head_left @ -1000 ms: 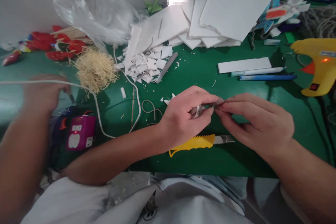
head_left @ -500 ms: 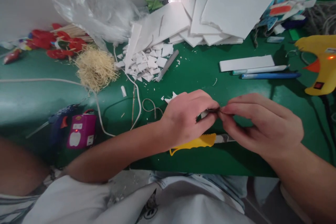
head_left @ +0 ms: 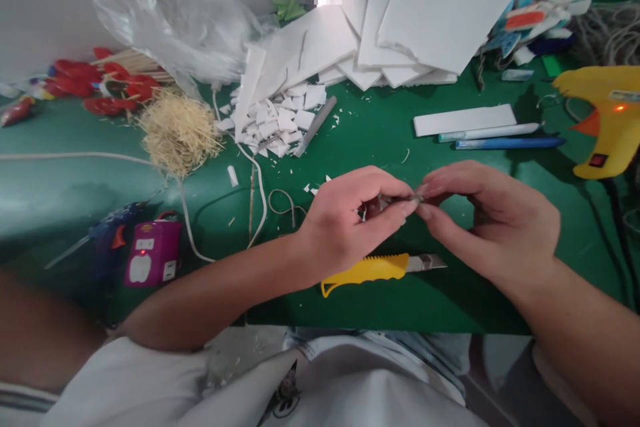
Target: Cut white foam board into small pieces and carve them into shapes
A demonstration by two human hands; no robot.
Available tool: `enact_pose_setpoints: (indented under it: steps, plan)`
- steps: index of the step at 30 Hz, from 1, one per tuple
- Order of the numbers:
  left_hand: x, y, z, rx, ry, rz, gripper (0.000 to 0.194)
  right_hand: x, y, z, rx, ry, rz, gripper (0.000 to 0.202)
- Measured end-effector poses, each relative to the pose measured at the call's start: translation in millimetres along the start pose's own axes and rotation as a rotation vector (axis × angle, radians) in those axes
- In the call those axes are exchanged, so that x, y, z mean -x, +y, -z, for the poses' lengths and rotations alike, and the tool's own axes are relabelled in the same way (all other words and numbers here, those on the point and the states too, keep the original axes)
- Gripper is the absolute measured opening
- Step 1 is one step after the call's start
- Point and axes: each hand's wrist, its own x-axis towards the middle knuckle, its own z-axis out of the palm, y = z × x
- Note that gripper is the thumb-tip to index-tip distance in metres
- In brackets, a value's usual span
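Observation:
Over the middle of the green table, my left hand [head_left: 353, 217] pinches with thumb and forefinger. My right hand [head_left: 505, 223] meets it fingertip to fingertip, its thumb and fingers closed in a pinch too. Between the two pinches shows a tiny greyish-brown piece [head_left: 417, 198], mostly hidden by the fingers and too small to name. Just below the hands lies a yellow utility knife [head_left: 370, 271], its blade out and pointing right. White foam scraps [head_left: 311, 188] peek out beside my left hand.
Foam sheets [head_left: 425, 20] are stacked at the back, near broken foam bits [head_left: 273, 121] and straw-like shreds [head_left: 177, 133]. A yellow glue gun [head_left: 607, 120] is at right, pens [head_left: 510, 143] left of it. A purple power adapter [head_left: 154, 253] and white cord [head_left: 260, 200] lie left.
My right hand has moved slightly up and left, its thumb and fingers arching wider apart behind the pinch. The knife's blade now shows more fully. The whole view has shifted a little.

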Motion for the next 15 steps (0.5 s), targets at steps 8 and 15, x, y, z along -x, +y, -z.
enact_pose_setpoints:
  steps: [8,15]
  plan:
    - [1.1,-1.3,-2.6,-0.012,0.009,-0.028,0.003,-0.8,-0.3,2.8,0.041,-0.012,-0.019,0.018]
    - [0.6,-1.0,0.0,-0.12,0.032,-0.123,0.004,0.0,-8.2,3.1,0.176,-0.017,0.001,0.02]
